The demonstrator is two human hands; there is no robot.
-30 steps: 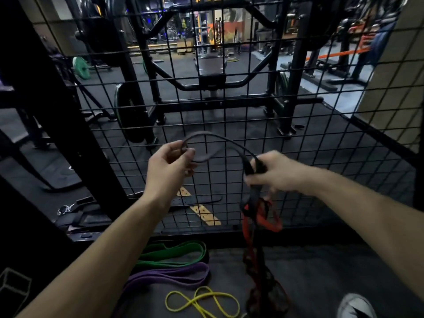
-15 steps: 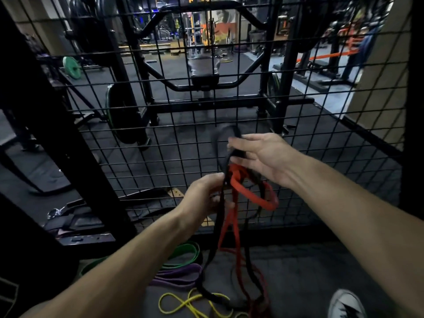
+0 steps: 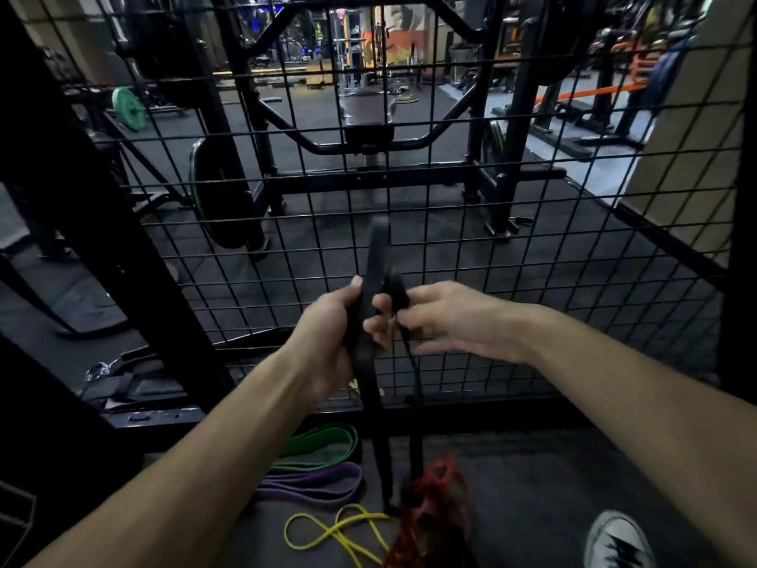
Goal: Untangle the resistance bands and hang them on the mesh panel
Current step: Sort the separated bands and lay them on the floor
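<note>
My left hand (image 3: 327, 334) grips a wide black resistance band (image 3: 370, 387) that stands up above my fist and hangs down to the floor. My right hand (image 3: 442, 317) pinches a thinner strand of the same black band just to the right of it. Both hands are held close together in front of the black wire mesh panel (image 3: 532, 280). The red band (image 3: 434, 510) lies bunched on the floor at the black band's lower end; whether they are still tangled there I cannot tell.
On the floor by the panel's base lie a green band (image 3: 323, 444), a purple band (image 3: 315, 485) and a thin yellow band (image 3: 340, 535). My shoe (image 3: 618, 543) is at the lower right. A black rack post (image 3: 102, 239) stands left; gym equipment is behind the mesh.
The red band has dropped from my hands to the floor. My left hand rose and took the wide black band, and my right hand closed in beside it.
</note>
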